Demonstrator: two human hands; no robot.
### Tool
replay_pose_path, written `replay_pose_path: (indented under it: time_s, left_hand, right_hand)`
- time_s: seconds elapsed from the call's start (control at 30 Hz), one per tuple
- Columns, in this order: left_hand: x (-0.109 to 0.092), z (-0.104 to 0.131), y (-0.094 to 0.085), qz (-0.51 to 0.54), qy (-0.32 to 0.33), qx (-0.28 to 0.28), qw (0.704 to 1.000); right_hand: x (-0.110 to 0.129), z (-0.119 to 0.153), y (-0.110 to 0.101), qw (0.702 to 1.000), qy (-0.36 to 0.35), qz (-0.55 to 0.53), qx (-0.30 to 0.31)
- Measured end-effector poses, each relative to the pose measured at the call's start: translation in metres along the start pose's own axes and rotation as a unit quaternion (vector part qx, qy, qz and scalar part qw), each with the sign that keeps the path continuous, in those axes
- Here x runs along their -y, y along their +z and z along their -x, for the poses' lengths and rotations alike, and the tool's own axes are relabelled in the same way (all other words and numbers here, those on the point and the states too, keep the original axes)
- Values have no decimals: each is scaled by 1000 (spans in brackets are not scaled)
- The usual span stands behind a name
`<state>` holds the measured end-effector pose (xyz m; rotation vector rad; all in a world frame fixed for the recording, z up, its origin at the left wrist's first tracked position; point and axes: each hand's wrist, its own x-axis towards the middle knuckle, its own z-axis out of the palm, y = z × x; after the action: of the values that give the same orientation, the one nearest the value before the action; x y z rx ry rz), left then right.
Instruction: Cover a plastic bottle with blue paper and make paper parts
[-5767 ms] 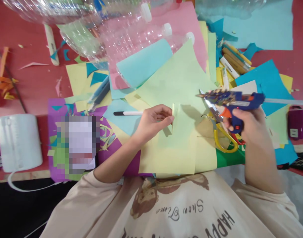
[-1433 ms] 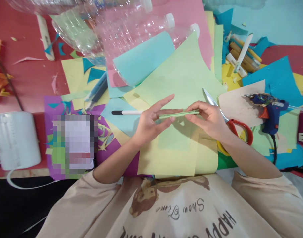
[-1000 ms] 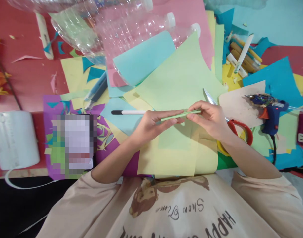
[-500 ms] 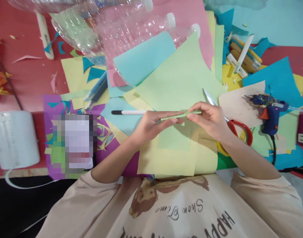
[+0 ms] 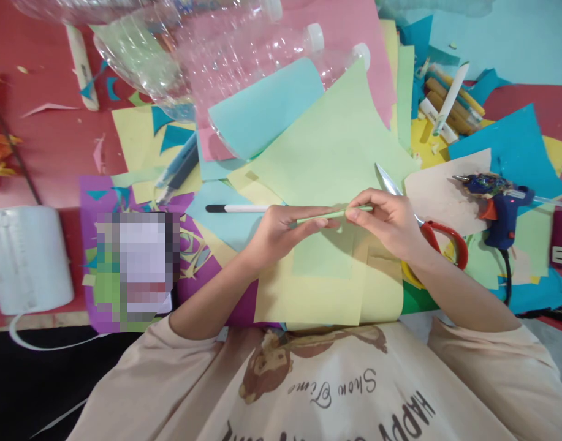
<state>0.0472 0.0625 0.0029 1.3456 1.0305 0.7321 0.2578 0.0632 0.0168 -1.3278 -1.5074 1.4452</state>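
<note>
A narrow piece of light green paper [image 5: 334, 215], seen edge-on, is held between my two hands above the table. My left hand [image 5: 285, 229] grips its left part between thumb and fingers. At the right end, the thumb and fingertips of my right hand [image 5: 386, 220] pinch it. Yellow paper [image 5: 308, 300] and a large light green sheet [image 5: 340, 141] lie beneath and beyond the hands. A pen with a black end [image 5: 237, 209] lies by my left fingers. Scissors with red and yellow handles [image 5: 450, 245] rest beside my right wrist, partly covered by it.
A blue glue gun [image 5: 504, 211] with a black cord lies at the right. Clear plastic bottles [image 5: 281, 46] and a rolled blue sheet [image 5: 269, 107] are at the back. Markers [image 5: 453, 101] sit back right. A blurred-out phone [image 5: 143, 263] and a white box [image 5: 30, 260] lie left.
</note>
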Motion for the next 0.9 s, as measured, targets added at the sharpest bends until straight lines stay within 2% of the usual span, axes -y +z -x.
replay_pose_path:
  time_s: [0.2, 0.33, 0.43, 0.67, 0.9]
  left_hand:
    - [2, 0, 0, -9, 4, -2, 1000]
    - [2, 0, 0, -1, 12, -25, 1000]
    - [0, 1, 0, 10, 21, -39, 999]
    - [-2, 1, 1, 26, 14, -41, 999]
    - [1, 0, 0, 42, 17, -30, 998]
  right_hand:
    - [1, 0, 0, 1000, -5, -14, -2]
    - [-1, -3, 0, 998, 7, -53, -24]
    - [-1, -4, 0, 995, 24, -92, -11]
    - [-3, -3, 1, 988, -1, -153, -8]
    - [-3, -3, 2, 988, -17, -151, -7]
